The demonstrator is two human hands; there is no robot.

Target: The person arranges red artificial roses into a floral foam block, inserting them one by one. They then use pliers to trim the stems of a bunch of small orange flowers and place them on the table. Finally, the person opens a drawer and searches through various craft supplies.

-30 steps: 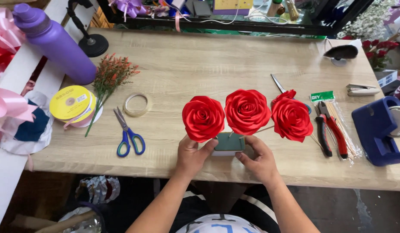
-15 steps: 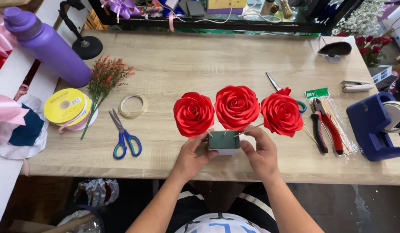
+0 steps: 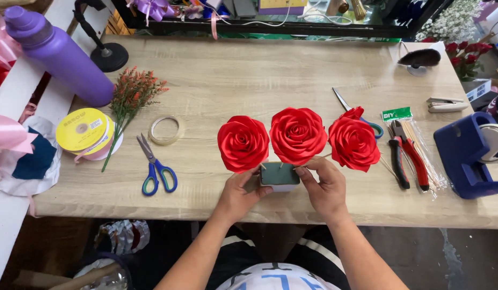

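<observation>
Near the front edge of the pale wood-grain table (image 3: pixel 270 75), I see my left hand (image 3: pixel 239 194) and right hand (image 3: pixel 326 189) curled closed around a small squarish foam block (image 3: pixel 280 176), holding three glossy red satin roses (image 3: pixel 297 134) on thin sticks.

Three red roses (image 3: pixel 297 134), a dark green foam block (image 3: pixel 280 174), blue-handled scissors (image 3: pixel 156 172), a purple bottle (image 3: pixel 58 53), a yellow ribbon spool (image 3: pixel 81 130).
</observation>
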